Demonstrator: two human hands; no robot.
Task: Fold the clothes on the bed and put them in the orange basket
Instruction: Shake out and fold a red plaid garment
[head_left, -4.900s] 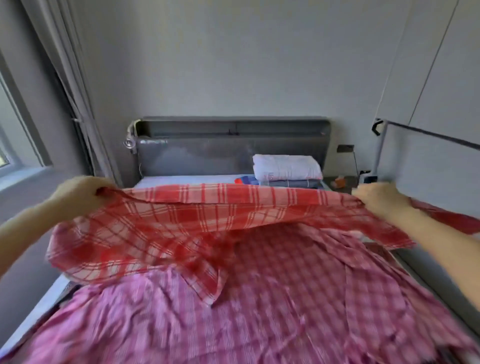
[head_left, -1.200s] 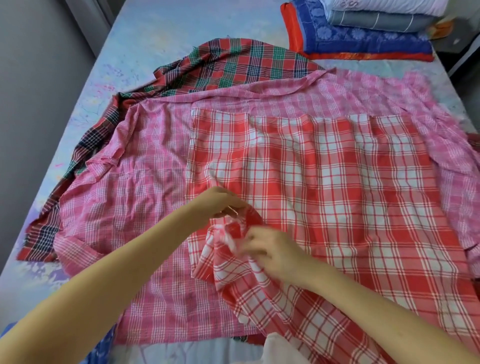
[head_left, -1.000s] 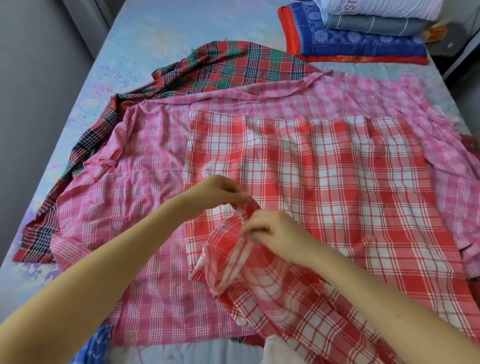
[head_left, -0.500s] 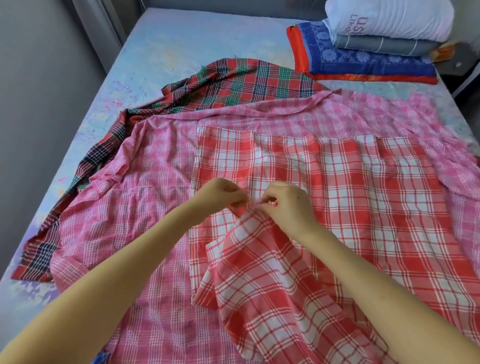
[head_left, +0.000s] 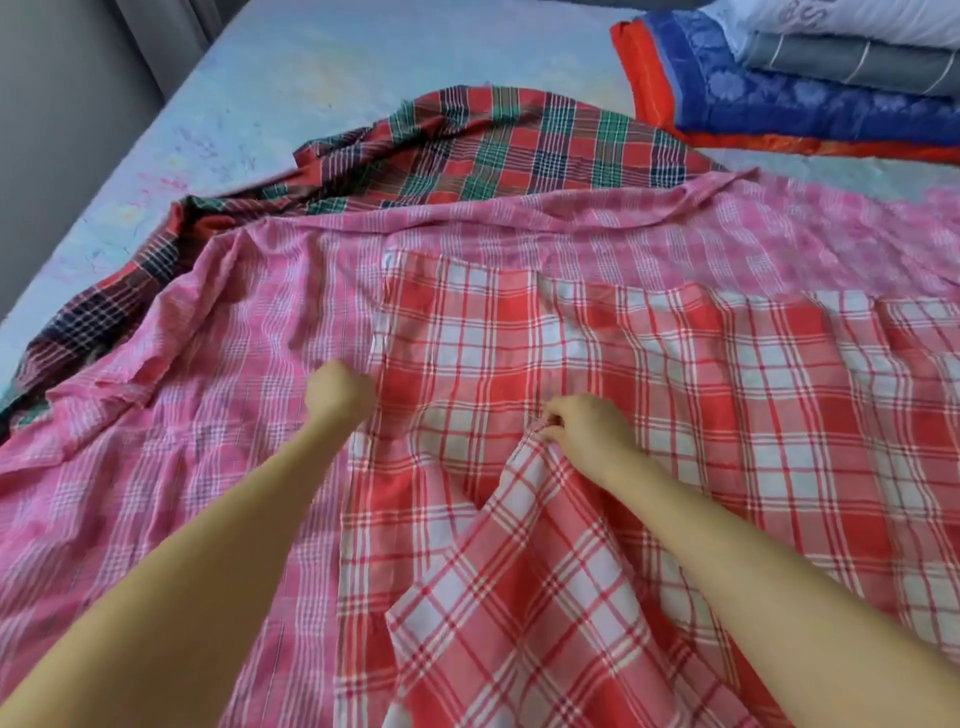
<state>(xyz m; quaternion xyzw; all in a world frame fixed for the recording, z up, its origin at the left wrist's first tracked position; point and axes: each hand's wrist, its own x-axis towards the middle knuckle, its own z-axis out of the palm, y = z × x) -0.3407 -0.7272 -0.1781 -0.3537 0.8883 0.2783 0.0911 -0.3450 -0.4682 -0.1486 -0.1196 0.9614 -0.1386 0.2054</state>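
Half a second back our hands were pinching together mid-cloth; now our left hand (head_left: 338, 393) has slid out to the left edge of the red-and-white checked cotton cloth (head_left: 649, 395), curled into a fist there, though we can't tell if it's really gripping. Our right hand (head_left: 589, 428) keeps its fingers (head_left: 555, 423) pinched on a raised corner. That cloth lies spread over the pink plaid cloth (head_left: 208, 395) on the bed (head_left: 291, 88). We'd guess the trick is pulling the flap taut, lining up edges, then pressing flat. No orange basket in sight.
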